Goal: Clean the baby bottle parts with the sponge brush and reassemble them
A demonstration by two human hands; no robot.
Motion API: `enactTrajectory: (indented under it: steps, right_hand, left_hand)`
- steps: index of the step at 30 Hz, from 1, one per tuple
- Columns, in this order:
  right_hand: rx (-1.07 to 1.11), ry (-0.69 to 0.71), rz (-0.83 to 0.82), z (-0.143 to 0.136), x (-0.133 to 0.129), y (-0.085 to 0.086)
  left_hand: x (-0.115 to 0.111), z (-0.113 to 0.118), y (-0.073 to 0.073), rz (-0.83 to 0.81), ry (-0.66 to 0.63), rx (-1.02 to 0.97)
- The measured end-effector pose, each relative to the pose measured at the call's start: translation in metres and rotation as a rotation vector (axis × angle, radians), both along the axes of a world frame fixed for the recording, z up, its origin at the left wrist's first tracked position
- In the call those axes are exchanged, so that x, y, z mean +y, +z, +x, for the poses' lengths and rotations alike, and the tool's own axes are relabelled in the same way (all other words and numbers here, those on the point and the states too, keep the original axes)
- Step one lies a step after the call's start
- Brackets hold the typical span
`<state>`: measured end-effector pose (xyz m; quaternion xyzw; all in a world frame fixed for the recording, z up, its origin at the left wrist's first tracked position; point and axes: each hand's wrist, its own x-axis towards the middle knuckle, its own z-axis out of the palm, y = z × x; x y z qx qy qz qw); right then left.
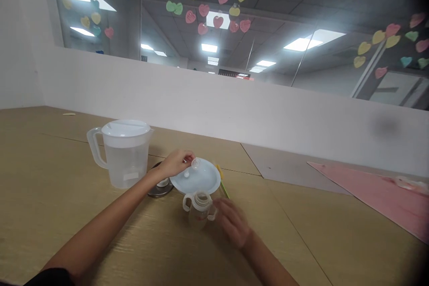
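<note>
My left hand reaches over the pale blue plate, its fingers pinching a small clear cap. A small white piece lies on the plate beneath that hand. In front of the plate stands a two-handled baby bottle, upright, its neck uncovered. Beside the bottle's right handle is my right hand, smeared by motion; whether its fingers touch the handle is unclear.
A lidded clear plastic pitcher stands at the left. Partly behind my left forearm is a round dark metal dish. A yellow-and-green brush-like stick lies right of the plate. A pink sheet covers the far right, near the white wall.
</note>
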<state>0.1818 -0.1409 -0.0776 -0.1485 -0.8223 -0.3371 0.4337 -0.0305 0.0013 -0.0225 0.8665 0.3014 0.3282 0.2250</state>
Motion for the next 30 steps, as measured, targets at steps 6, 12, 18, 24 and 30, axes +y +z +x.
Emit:
enactTrajectory:
  steps: [6, 12, 18, 24, 30]
  right_hand:
    - [-0.079, 0.109, 0.092, -0.028, -0.015, 0.001]
    - [-0.081, 0.103, 0.004, -0.026, -0.013, 0.005]
    - [-0.081, 0.116, 0.040, -0.030, -0.014, 0.007]
    - [-0.085, 0.087, 0.004, -0.031, -0.015, 0.009]
    - [-0.090, 0.083, 0.005, -0.030, -0.016, 0.009]
  left_hand:
    - [0.001, -0.001, -0.003, -0.001, 0.011, 0.032]
    - [-0.001, 0.002, -0.005, 0.024, -0.002, 0.069]
    - [-0.004, 0.004, -0.006, 0.058, -0.001, 0.088]
    - [-0.007, 0.006, -0.005, 0.063, -0.019, 0.103]
    - [-0.016, 0.007, -0.001, 0.036, -0.072, 0.122]
